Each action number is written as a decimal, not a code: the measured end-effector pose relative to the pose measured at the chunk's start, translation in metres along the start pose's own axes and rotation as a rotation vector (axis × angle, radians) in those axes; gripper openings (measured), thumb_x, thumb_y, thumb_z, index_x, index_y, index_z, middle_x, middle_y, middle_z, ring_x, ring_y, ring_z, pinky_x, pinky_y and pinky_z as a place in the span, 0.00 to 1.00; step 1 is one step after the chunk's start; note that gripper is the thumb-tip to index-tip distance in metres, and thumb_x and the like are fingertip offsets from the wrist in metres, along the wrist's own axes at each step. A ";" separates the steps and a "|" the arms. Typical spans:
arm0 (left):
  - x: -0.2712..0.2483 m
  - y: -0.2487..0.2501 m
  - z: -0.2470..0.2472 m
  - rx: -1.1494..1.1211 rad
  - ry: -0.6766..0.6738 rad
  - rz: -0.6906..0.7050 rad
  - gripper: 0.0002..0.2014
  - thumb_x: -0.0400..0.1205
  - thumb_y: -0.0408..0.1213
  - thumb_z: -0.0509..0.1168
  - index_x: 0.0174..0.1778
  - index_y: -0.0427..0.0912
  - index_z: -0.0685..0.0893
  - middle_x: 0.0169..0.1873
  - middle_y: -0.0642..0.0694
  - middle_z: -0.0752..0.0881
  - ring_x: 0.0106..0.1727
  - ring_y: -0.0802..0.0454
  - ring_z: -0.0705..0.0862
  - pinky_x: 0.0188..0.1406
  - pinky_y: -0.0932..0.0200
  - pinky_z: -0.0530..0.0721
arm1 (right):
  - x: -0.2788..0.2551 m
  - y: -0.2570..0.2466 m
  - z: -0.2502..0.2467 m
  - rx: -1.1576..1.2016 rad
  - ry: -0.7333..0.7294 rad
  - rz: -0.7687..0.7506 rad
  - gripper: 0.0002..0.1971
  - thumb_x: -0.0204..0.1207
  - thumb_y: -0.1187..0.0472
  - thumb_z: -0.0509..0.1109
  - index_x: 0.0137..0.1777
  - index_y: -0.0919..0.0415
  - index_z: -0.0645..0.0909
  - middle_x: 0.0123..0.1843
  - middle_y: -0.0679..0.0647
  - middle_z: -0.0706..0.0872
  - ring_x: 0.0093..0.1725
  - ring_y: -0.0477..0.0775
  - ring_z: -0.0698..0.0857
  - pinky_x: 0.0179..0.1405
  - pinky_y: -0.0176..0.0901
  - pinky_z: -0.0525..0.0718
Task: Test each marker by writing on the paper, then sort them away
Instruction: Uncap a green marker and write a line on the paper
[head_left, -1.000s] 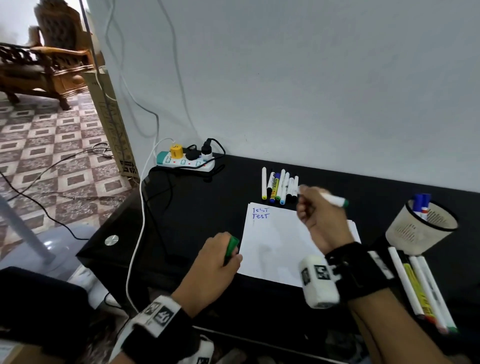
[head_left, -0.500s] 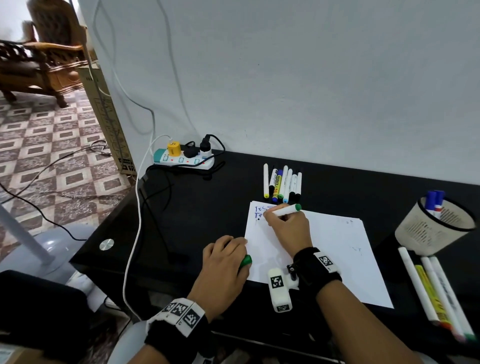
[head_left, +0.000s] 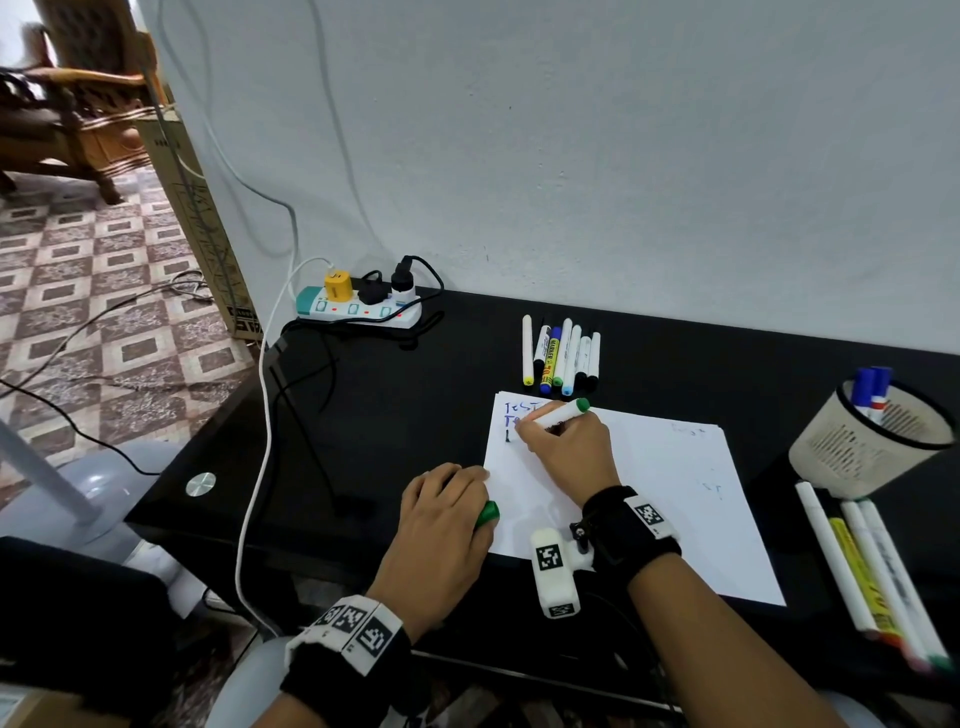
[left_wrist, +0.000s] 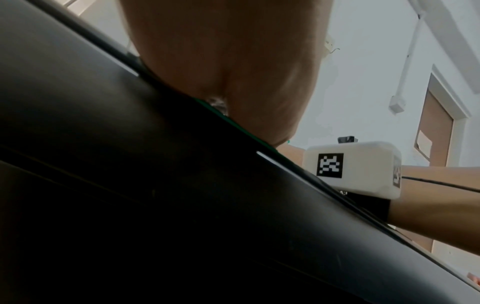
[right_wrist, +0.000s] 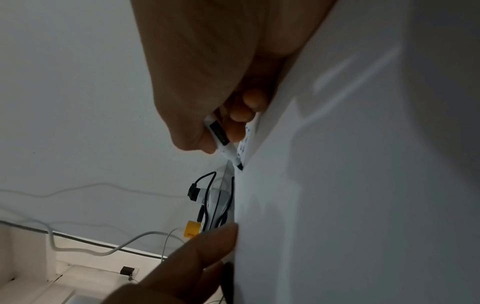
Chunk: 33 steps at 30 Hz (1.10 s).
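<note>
A white sheet of paper (head_left: 639, 499) lies on the black table (head_left: 395, 415), with two blue lines of "TEST" at its top left corner. My right hand (head_left: 563, 449) grips a white marker with a green end (head_left: 563, 412); its tip (right_wrist: 238, 164) touches the paper just under the blue words, beside a short dark stroke. My left hand (head_left: 447, 514) rests on the paper's left edge and holds the green cap (head_left: 488, 513) in curled fingers. In the left wrist view only the palm (left_wrist: 221, 61) and table edge show.
Several unsorted markers (head_left: 563, 358) lie in a row behind the paper. A mesh cup (head_left: 867, 441) at the right holds blue markers. More markers (head_left: 872, 577) lie on the table in front of the cup. A power strip (head_left: 358, 309) with cables sits at the back left.
My right hand came down from above the paper to its top left corner and has drawn a short stroke. My left hand settled onto the paper's left edge with the cap.
</note>
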<state>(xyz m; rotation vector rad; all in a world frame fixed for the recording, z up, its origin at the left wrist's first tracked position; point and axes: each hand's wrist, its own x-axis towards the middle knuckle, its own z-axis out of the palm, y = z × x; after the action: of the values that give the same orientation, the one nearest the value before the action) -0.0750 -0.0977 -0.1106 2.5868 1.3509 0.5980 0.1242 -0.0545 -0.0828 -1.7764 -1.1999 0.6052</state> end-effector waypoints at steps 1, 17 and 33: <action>0.000 0.000 0.000 -0.004 0.000 0.000 0.14 0.86 0.48 0.56 0.66 0.51 0.78 0.71 0.59 0.76 0.76 0.55 0.66 0.77 0.55 0.59 | 0.000 0.000 0.000 -0.003 0.002 0.006 0.17 0.72 0.52 0.75 0.35 0.69 0.84 0.34 0.61 0.90 0.31 0.49 0.85 0.33 0.44 0.82; -0.001 -0.003 0.002 -0.085 0.021 0.002 0.15 0.87 0.49 0.56 0.69 0.58 0.78 0.71 0.64 0.75 0.77 0.58 0.65 0.80 0.55 0.58 | 0.000 -0.002 0.000 0.016 0.056 0.016 0.11 0.73 0.54 0.76 0.37 0.62 0.87 0.33 0.53 0.91 0.34 0.45 0.88 0.37 0.43 0.85; 0.000 -0.004 0.003 -0.081 0.015 0.002 0.16 0.86 0.50 0.57 0.69 0.57 0.79 0.70 0.62 0.76 0.77 0.56 0.66 0.80 0.52 0.62 | -0.003 -0.005 -0.002 0.033 0.073 0.028 0.13 0.71 0.56 0.71 0.36 0.68 0.82 0.27 0.59 0.85 0.28 0.56 0.84 0.33 0.46 0.83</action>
<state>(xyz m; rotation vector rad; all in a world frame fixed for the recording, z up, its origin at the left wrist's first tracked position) -0.0769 -0.0956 -0.1152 2.5249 1.3010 0.6601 0.1219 -0.0574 -0.0781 -1.7752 -1.1110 0.5690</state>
